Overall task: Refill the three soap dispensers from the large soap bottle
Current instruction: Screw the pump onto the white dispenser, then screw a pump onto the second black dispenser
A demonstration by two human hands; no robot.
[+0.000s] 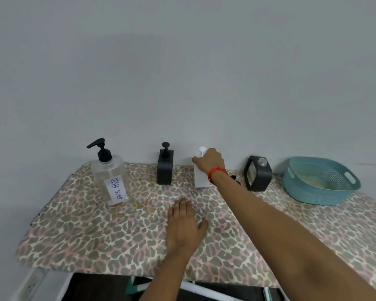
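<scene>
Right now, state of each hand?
Left hand: open, flat on the table.
Right hand: grips the white dispenser near its top.

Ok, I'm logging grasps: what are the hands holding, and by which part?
The right hand grips the white dispenser at its top, by the pump. The left hand lies flat on the table, holding nothing.

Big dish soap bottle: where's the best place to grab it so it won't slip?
Probably round the clear body of the dish soap bottle, about where the label sits, coming from the front. It stands upright and its body is wide and rounded, so fingers can wrap it. The black pump on top is thin, with its nozzle pointing left, so it makes a poor handle.
</scene>
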